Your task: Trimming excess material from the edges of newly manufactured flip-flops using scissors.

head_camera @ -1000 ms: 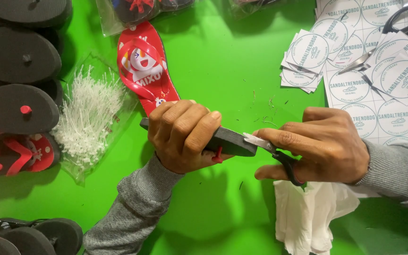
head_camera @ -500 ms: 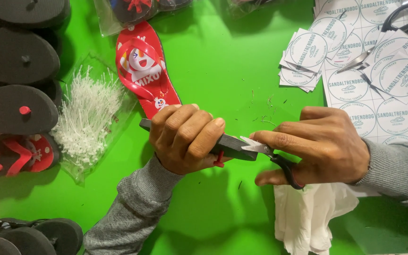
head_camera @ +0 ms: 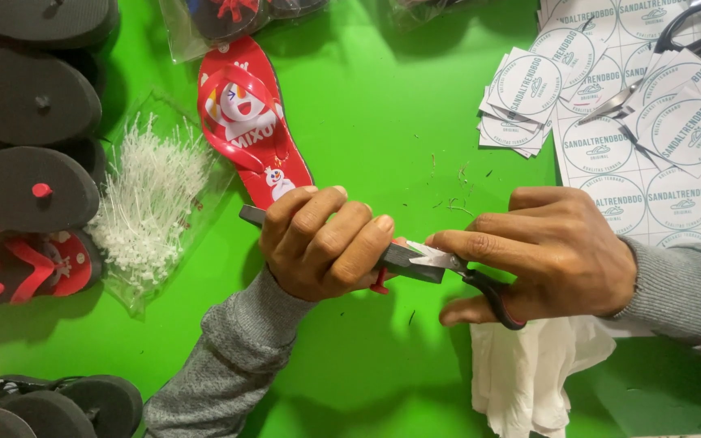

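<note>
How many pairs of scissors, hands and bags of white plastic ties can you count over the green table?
Scissors: 2 (held pair, pair on label sheet)
Hands: 2 (left hand gripping dark sandal, right hand)
Bags of white plastic ties: 1
Total: 5

A red cartoon-printed sandal [head_camera: 249, 122] is laid on the green counter [head_camera: 383, 97], beside a clear bag of white plastic ties [head_camera: 152, 199]. Black soles [head_camera: 26, 105] are stacked at the left (some red-strapped), and round-printed label sheets [head_camera: 651, 146] are spread at the right.
</note>
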